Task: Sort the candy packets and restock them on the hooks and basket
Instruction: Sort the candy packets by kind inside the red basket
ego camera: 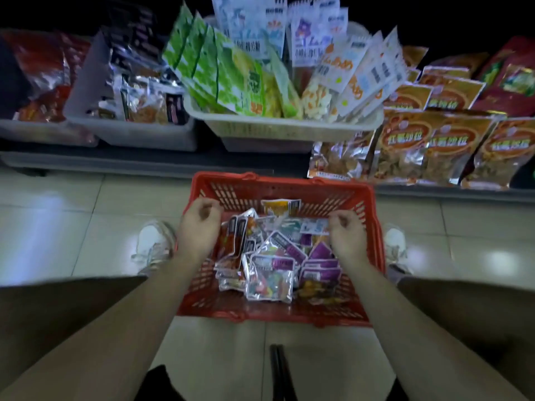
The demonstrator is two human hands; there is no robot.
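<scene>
A red shopping basket [289,186] stands on the tiled floor between my feet. Inside it lie several loose candy packets [270,277], some with purple labels, some red and orange. My left hand [199,224] hovers over the basket's left rim with its fingers curled in and nothing visible in it. My right hand [346,231] hangs over the right side of the pile, fingers curled, touching or very near a pale packet [311,227]; whether it grips it I cannot tell. Beyond stands a white display basket [283,127] filled with green and white candy packets.
A low shelf runs along the back. It carries grey bins [130,131] of snack packs at the left and rows of orange and brown snack bags [434,146] at the right. White shoes [155,244] flank the red basket. Two dark bars [279,369] lie near me.
</scene>
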